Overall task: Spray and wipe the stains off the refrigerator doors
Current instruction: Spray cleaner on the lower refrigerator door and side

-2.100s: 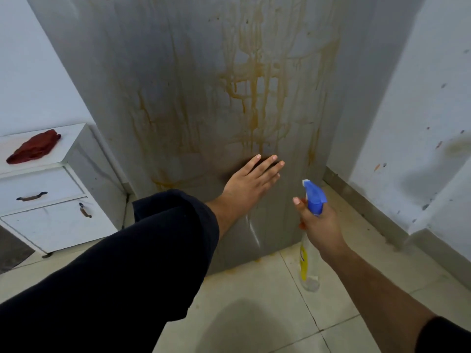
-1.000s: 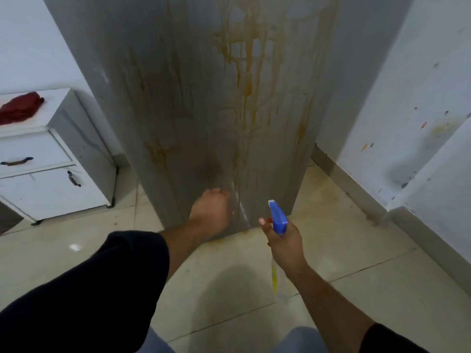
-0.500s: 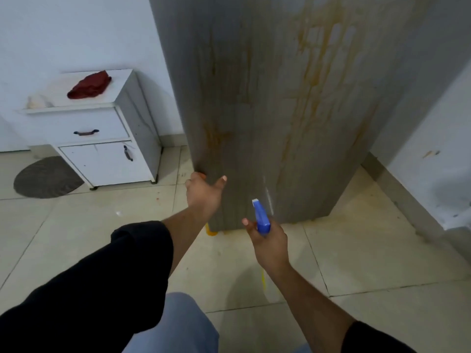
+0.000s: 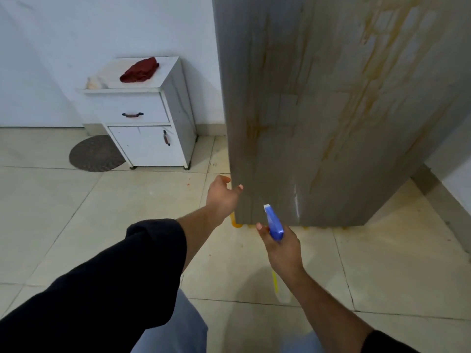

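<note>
The grey refrigerator door [image 4: 318, 138] fills the upper right, streaked with orange stains [image 4: 362, 80] that run down its face. My left hand [image 4: 223, 197] grips the door's lower left edge, thumb on the front, fingers round the side. My right hand [image 4: 283, 248] holds a spray bottle [image 4: 274, 222] by the neck, its blue head pointing at the bottom of the door. The bottle's clear body with a yellow label hangs below my wrist. A dark red cloth [image 4: 139, 70] lies on the white cabinet.
The white cabinet [image 4: 147, 141] with a drawer and a door stands left of the refrigerator against the wall. A round grey mat [image 4: 96, 152] lies beside it. Orange drips [image 4: 237, 224] mark the tiled floor under the door. A wall closes in at right.
My left hand left the door's face, slid down and left, and took hold of its lower left edge. The view has swung left and back. My right hand still holds the bottle.
</note>
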